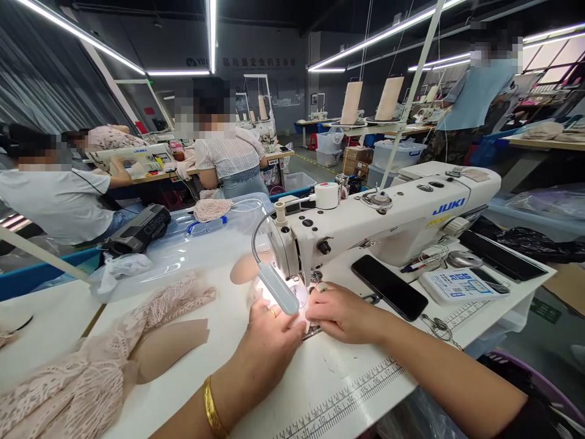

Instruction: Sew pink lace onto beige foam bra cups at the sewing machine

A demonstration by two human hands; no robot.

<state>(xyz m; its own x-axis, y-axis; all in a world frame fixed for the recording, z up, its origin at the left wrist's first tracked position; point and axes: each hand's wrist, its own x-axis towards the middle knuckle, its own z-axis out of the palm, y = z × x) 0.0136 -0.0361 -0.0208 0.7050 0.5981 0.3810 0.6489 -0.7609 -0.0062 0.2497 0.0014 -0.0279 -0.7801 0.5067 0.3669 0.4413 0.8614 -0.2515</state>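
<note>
A white JUKI sewing machine point(388, 225) stands in front of me. My left hand point(272, 341) is by the needle area, fingers bent and closed on a pale pinkish fabric piece point(301, 319). From the other side my right hand point(340, 314) pinches the same fabric, thumb and fingers together. Above my left fingers a grey gooseneck lamp point(278, 289) lights the spot and hides part of the needle area. A beige fabric piece point(244, 268) lies just behind my left hand. To the left are pink lace fabric point(91, 366) and a smooth beige panel point(176, 350).
A black phone point(388, 286) lies right of my hands, near a white box point(459, 285) and a chained metal piece point(436, 326). Printed rulers point(342, 399) run along the front edge. Clear plastic bins point(214, 238) stand behind; co-workers point(228, 146) sit beyond.
</note>
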